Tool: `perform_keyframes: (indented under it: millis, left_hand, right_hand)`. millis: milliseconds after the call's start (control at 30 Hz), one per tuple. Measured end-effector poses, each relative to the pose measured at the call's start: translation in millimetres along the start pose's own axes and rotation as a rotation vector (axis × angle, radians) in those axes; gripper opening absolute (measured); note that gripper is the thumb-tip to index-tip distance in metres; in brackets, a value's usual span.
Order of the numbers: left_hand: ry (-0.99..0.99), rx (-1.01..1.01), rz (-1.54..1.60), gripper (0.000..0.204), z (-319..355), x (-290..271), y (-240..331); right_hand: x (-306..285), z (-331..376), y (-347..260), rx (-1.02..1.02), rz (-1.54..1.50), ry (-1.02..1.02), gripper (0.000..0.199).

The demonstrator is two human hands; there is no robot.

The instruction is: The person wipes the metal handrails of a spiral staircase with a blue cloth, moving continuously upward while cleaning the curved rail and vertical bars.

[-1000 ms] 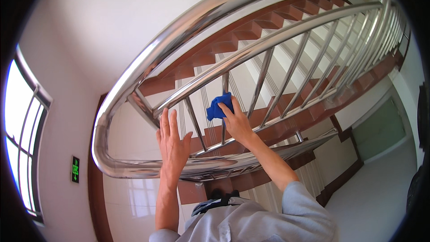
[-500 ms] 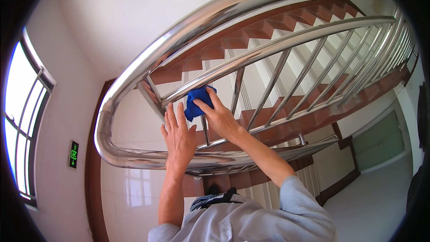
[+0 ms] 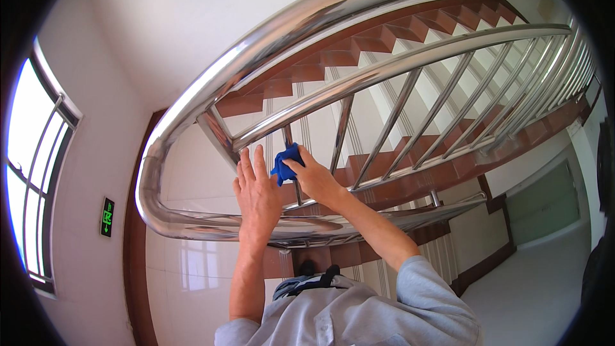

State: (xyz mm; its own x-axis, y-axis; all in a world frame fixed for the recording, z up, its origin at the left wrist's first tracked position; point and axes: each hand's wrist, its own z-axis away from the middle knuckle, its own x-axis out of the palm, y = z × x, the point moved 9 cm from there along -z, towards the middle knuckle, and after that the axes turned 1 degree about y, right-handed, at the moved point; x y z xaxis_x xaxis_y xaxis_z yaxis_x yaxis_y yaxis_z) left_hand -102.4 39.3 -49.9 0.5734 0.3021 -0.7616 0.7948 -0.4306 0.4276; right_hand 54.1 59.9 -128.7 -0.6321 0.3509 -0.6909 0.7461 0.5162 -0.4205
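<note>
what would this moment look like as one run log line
right hand: holding blue cloth at metal baluster | left hand: open, beside blue cloth | exit sign: on wall at left

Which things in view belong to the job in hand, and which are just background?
In the job:
blue cloth, in the right hand
metal bar, at the cloth
left hand, open nearby

Background:
barred window
black-and-green sign
stairs
grey-green panel

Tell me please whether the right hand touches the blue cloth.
Touching. The head view shows the right hand gripping the blue cloth, with no gap between them.
</note>
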Motion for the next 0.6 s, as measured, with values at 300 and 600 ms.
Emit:
perform_keyframes:
  millis: [300,600]
  left_hand:
    - [0.387,0.097,0.226,0.041,14,-61,8]
    - [0.6,0.074,0.232,0.027,64,-170,-66]
  right_hand:
    - [-29,34,13,0.245,-0.214,-0.199,0.054]
    - [-44,69,-106,-0.029,-0.461,-0.509,0.072]
